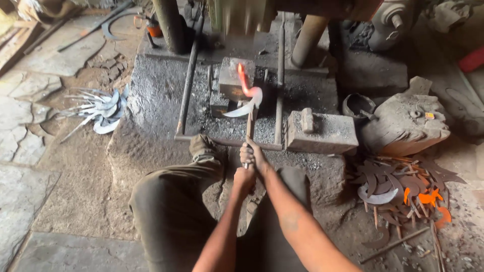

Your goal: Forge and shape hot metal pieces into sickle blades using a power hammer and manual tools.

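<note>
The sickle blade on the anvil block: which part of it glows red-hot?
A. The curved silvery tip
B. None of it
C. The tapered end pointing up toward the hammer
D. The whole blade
C: the sickle blade glows orange only along its narrow upper end, while its curved tip stays grey.

Pretty clearly a blacksmith's forge: glowing orange sickle blade [245, 85] on a soot-black anvil block [233, 80], piles of finished blades [101, 108] and rusty blanks [403, 189] on the dirt floor [75, 186].
</note>
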